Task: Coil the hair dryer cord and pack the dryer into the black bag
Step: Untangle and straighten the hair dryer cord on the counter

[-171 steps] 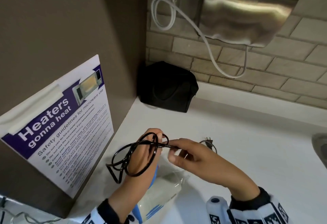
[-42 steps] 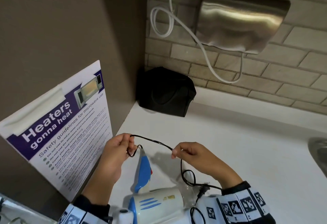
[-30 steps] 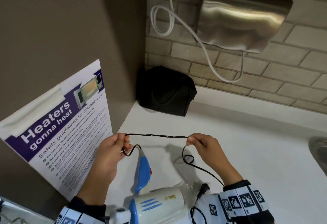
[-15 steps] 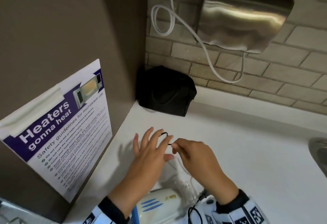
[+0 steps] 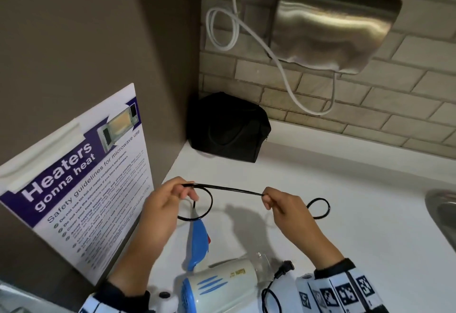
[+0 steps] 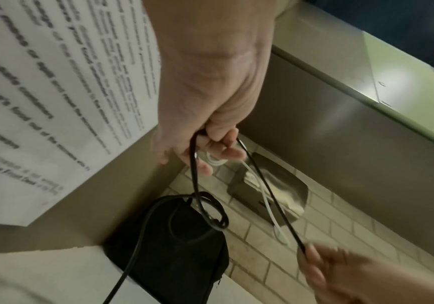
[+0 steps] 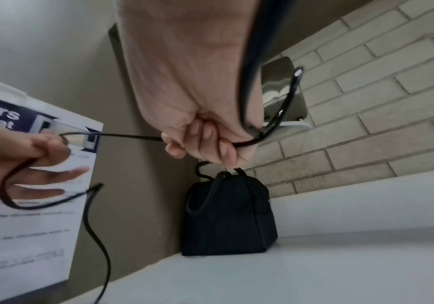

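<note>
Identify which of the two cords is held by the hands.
The thin black cord, stretched between left hand and right hand; the thicker white cord hangs untouched on the brick wall.

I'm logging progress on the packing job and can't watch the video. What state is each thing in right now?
Cord: pulled straight between both hands, one small loop by each hand, not coiled.
Left hand: pinches the cord.
Right hand: pinches the cord.
Hair dryer: lying on the counter, not packed.
Plug: unplugged, beside the dryer.
Black bag: in the corner; whether zipped, cannot tell.
</note>
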The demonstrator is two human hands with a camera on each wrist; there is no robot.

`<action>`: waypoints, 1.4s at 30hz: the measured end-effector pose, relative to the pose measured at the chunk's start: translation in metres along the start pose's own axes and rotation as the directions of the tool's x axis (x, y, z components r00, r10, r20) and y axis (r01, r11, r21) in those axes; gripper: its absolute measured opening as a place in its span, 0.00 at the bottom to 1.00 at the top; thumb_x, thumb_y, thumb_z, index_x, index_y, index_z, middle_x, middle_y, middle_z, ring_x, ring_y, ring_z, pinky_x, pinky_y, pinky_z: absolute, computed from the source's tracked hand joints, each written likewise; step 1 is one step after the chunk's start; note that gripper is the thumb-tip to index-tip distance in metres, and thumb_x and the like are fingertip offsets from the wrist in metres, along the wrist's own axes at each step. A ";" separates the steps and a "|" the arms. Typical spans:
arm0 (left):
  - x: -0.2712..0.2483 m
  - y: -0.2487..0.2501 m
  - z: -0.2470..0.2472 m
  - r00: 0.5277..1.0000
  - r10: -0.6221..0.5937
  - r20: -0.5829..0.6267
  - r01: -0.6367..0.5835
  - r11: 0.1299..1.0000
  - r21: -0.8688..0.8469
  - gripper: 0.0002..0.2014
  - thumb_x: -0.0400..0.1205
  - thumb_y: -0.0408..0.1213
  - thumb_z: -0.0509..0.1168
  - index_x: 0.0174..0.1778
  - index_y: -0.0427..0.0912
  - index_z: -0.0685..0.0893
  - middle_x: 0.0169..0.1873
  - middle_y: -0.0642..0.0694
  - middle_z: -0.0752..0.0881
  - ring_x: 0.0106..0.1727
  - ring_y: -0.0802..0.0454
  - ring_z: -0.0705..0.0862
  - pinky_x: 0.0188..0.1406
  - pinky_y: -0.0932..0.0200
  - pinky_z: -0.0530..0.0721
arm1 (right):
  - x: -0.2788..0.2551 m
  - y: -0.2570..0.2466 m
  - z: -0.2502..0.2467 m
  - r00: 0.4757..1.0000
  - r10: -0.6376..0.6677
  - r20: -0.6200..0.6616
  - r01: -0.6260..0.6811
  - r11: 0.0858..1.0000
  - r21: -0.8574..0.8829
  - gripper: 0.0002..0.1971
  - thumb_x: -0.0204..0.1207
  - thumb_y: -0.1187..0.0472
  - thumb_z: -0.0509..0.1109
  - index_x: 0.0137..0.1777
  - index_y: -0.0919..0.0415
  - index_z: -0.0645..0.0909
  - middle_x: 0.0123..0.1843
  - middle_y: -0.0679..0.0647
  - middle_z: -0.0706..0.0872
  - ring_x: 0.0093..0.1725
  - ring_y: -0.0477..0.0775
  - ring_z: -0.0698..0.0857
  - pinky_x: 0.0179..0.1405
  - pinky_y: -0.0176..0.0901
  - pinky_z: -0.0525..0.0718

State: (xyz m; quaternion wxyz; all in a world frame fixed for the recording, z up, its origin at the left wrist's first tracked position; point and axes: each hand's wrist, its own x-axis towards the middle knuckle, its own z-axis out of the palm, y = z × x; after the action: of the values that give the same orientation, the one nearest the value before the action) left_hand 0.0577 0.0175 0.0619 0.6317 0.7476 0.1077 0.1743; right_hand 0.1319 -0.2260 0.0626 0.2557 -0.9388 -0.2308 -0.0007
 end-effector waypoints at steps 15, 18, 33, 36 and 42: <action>-0.020 -0.015 0.037 0.939 0.224 0.262 -0.344 0.654 0.674 0.27 0.70 0.23 0.60 0.57 0.59 0.81 0.47 0.63 0.86 0.57 0.64 0.77 0.74 0.46 0.56 | -0.010 -0.043 0.009 0.998 -0.064 0.016 0.066 0.958 -0.279 0.10 0.73 0.64 0.58 0.32 0.53 0.74 0.19 0.48 0.75 0.18 0.52 0.69 0.17 0.33 0.52; -0.022 -0.005 0.051 0.920 0.204 0.335 -0.366 0.753 0.547 0.16 0.67 0.25 0.57 0.40 0.48 0.83 0.26 0.63 0.76 0.33 0.68 0.72 0.56 0.51 0.76 | -0.013 -0.056 0.010 0.990 -0.138 0.035 0.142 0.946 -0.292 0.10 0.64 0.62 0.52 0.30 0.51 0.73 0.17 0.48 0.77 0.15 0.51 0.69 0.16 0.33 0.53; 0.001 0.001 -0.019 0.982 -0.109 -0.156 0.103 0.993 -0.050 0.14 0.77 0.17 0.49 0.30 0.34 0.73 0.26 0.51 0.79 0.37 0.58 0.82 0.52 0.54 0.73 | -0.001 0.010 0.016 0.988 -0.145 -0.061 0.135 0.980 -0.145 0.13 0.65 0.60 0.40 0.34 0.54 0.67 0.24 0.45 0.69 0.24 0.53 0.66 0.28 0.32 0.60; 0.004 -0.011 -0.024 0.977 -0.131 -0.169 0.120 0.990 -0.070 0.12 0.82 0.20 0.49 0.34 0.28 0.72 0.29 0.43 0.77 0.33 0.65 0.83 0.54 0.54 0.73 | -0.001 0.015 0.020 0.992 -0.113 -0.054 0.105 0.984 -0.142 0.10 0.65 0.65 0.43 0.34 0.53 0.65 0.23 0.47 0.68 0.23 0.52 0.64 0.24 0.34 0.59; 0.007 -0.023 -0.019 0.983 -0.115 -0.147 0.097 0.988 -0.123 0.21 0.86 0.24 0.46 0.28 0.42 0.73 0.22 0.55 0.75 0.35 0.65 0.84 0.54 0.60 0.73 | 0.002 0.024 0.021 0.999 0.010 -0.050 -0.018 0.987 -0.161 0.14 0.69 0.75 0.58 0.35 0.54 0.64 0.23 0.46 0.64 0.25 0.53 0.65 0.22 0.41 0.61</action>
State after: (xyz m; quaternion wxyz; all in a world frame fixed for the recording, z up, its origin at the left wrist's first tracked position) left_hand 0.0579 0.0413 0.0427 0.6721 0.6875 0.1854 0.2031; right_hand 0.1419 -0.2328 0.0329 0.1846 -0.9577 -0.2169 -0.0407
